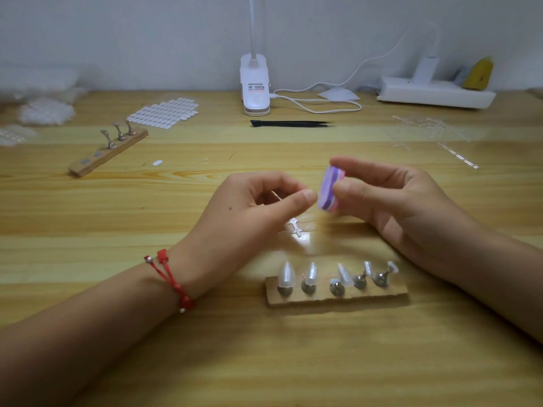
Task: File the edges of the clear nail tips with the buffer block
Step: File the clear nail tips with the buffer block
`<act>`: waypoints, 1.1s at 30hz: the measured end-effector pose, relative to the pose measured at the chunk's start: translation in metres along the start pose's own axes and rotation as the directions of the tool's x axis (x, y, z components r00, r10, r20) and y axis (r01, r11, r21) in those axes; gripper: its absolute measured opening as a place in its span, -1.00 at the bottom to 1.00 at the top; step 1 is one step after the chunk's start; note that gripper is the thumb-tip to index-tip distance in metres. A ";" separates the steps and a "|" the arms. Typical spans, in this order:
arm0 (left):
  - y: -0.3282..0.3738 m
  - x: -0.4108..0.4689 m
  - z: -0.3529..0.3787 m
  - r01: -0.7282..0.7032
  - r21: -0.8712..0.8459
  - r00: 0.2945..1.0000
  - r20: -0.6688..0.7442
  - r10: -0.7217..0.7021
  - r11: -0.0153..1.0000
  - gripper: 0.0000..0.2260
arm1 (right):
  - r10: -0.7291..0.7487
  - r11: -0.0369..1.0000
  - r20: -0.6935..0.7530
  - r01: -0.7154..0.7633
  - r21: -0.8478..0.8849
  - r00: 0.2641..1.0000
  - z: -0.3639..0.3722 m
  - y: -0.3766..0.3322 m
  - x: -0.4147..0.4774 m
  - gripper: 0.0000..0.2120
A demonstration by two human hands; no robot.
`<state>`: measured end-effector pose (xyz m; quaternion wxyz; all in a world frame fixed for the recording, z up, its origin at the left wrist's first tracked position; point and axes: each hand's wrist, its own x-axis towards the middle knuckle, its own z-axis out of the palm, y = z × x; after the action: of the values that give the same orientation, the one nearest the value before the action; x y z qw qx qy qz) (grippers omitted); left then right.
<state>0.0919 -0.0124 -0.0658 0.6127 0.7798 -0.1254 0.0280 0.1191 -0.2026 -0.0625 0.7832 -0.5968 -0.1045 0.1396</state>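
My right hand point(390, 198) pinches a small purple, pink and white buffer block point(330, 189) between thumb and fingers, held on edge above the table. My left hand point(258, 201) has its fingers curled, thumb tip close to the block; it pinches something small and clear that I can barely make out. In front of me a wooden holder point(338, 296) carries several clear nail tips point(286, 274) on metal stands. A small clear plastic piece point(295, 229) lies on the table below my hands.
A second wooden holder point(107, 152) with metal stands sits at the left. Sheets of white stickers point(164, 113), black tweezers point(291, 123), a white clip lamp point(255, 83) with cable, a white power strip point(435, 94) and clear plastic sprues point(426, 130) lie farther back.
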 end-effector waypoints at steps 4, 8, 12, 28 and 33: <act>0.000 -0.001 0.001 -0.010 0.047 1.000 0.009 0.010 0.999 -0.92 | -0.004 0.999 0.017 0.005 -0.045 1.000 0.002 0.001 -0.001 -0.67; 0.000 -0.001 0.000 -0.025 0.044 1.000 -0.013 0.025 0.999 -0.92 | 0.004 1.000 0.013 -0.004 -0.003 1.000 0.000 0.001 0.000 -0.68; 0.000 0.000 0.000 -0.012 0.053 1.000 -0.005 0.013 0.999 -0.92 | 0.000 0.998 0.033 0.002 -0.055 0.999 0.002 0.002 -0.001 -0.65; 0.001 -0.002 0.003 -0.064 0.094 0.998 -0.008 0.065 0.994 -0.91 | 0.005 0.993 0.090 0.006 -0.119 0.996 0.002 0.001 -0.004 -0.64; 0.002 -0.003 0.002 -0.130 0.134 0.988 -0.068 0.140 0.982 -0.91 | 0.004 0.998 0.052 -0.001 -0.059 0.999 0.001 0.001 -0.002 -0.64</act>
<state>0.0886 -0.0141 -0.0652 0.5618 0.8060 -0.1521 0.1079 0.1171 -0.2024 -0.0631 0.7622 -0.6159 -0.1281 0.1530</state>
